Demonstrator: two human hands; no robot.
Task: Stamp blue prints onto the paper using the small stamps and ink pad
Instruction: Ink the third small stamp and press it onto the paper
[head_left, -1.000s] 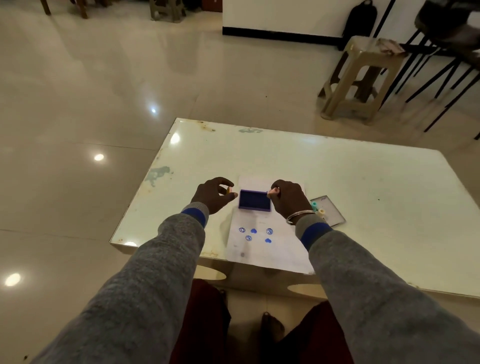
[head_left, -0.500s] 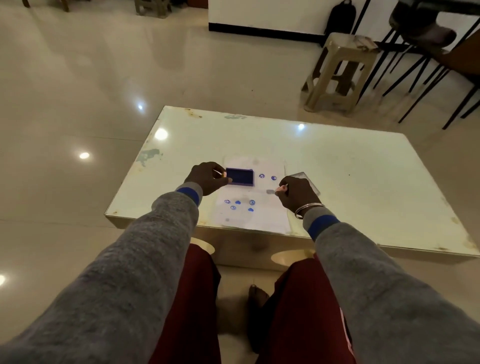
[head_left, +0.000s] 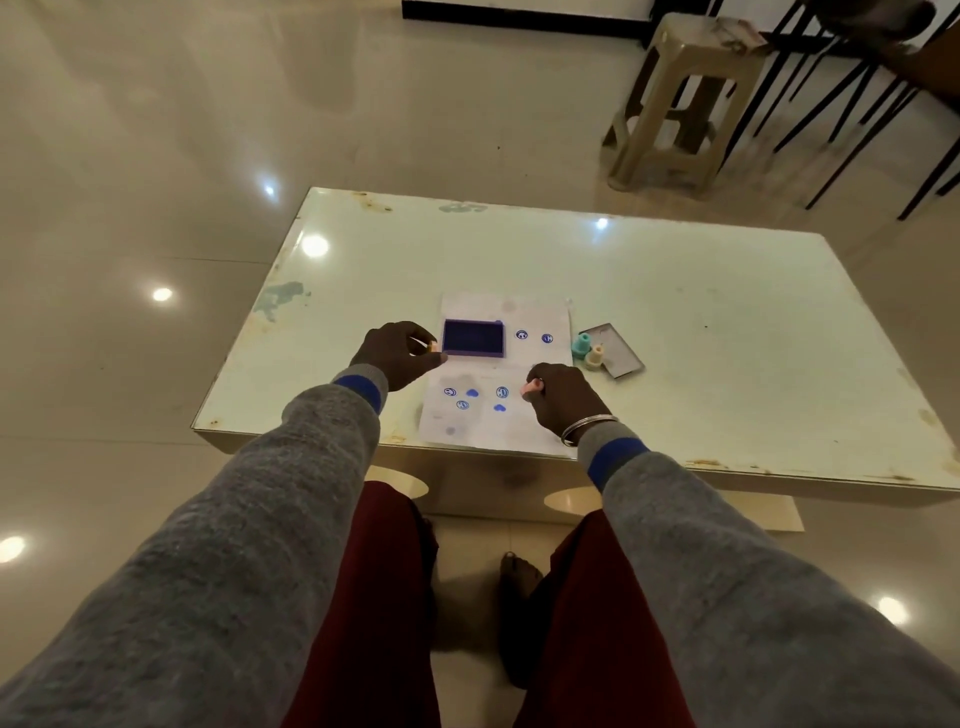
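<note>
A white paper (head_left: 519, 415) lies on the pale table (head_left: 675, 322) and carries several blue prints. The open blue ink pad (head_left: 474, 338) rests on the paper's upper left part. My left hand (head_left: 397, 353) is just left of the pad, pinching a small orange stamp (head_left: 432, 346). My right hand (head_left: 563, 397) presses a small pink stamp (head_left: 532, 387) down on the paper's right side, beside the lower prints. A teal stamp (head_left: 582, 345) and a cream stamp (head_left: 596, 356) stand upright to the right of the paper.
The clear lid (head_left: 618, 358) of the ink pad lies right of the two loose stamps. A beige plastic stool (head_left: 685, 98) and dark chair legs (head_left: 857, 104) stand beyond the table's far right. My knees are under the table's near edge.
My right hand has moved from the ink pad down and right to the paper with the pink stamp. The left hand stays beside the pad. The view has tilted downward.
</note>
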